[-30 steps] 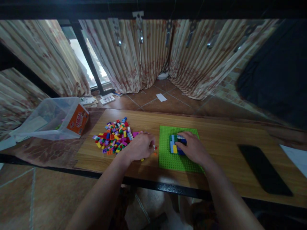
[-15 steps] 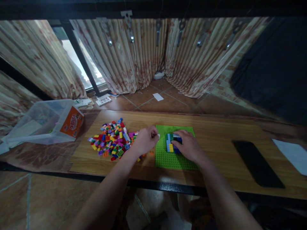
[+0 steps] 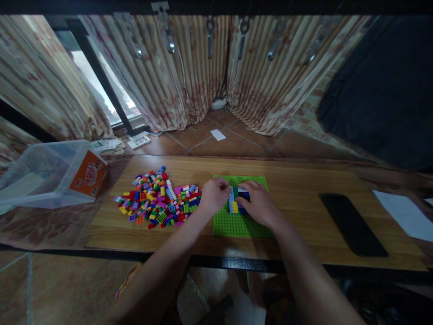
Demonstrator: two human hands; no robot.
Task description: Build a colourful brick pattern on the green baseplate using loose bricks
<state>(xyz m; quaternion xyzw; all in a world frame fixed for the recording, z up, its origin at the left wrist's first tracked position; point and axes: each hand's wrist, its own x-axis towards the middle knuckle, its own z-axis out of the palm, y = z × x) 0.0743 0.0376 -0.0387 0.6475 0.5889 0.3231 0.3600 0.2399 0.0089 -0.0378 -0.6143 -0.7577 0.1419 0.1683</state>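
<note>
Looks like the adding-a-piece step. Got the left grip [image 3: 215,195] pinched closed on what seems a small pale plastic brick [image 3: 230,188], right by the blue, green and yellow plastic block build [image 3: 234,207]. Got that clasped by the right grip [image 3: 260,203], above the flat green studded plastic baseplate [image 3: 223,229]. Probably calls for matching studs, then pressing straight down. Can see a light-blue edge running near-to-far beside the left grip, yellow end nearest; can't tell overall long axis behind the right grip.
</note>
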